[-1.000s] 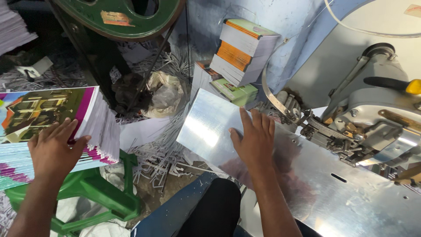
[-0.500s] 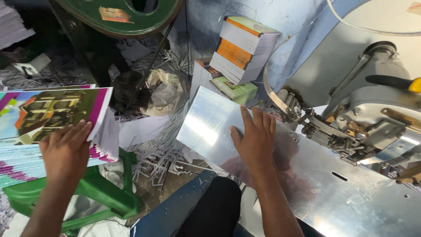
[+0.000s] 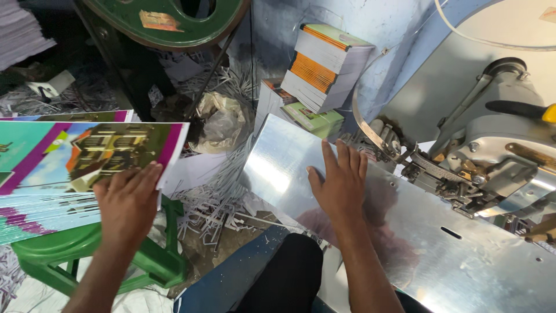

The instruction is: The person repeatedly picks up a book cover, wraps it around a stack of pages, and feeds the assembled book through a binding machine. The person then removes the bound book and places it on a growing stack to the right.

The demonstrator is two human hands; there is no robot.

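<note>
I am picking up the next sheet: my left hand lies spread on the top printed cover of the stack on the green stool, gripping nothing, my right hand flat and open on the shiny metal table beside the stitching machine, so next I judge I must pinch that cover free.

Torn orange-tan paper label on green curved machine frame — top centre. Small orange sticker on white wall — far right corner.
</note>
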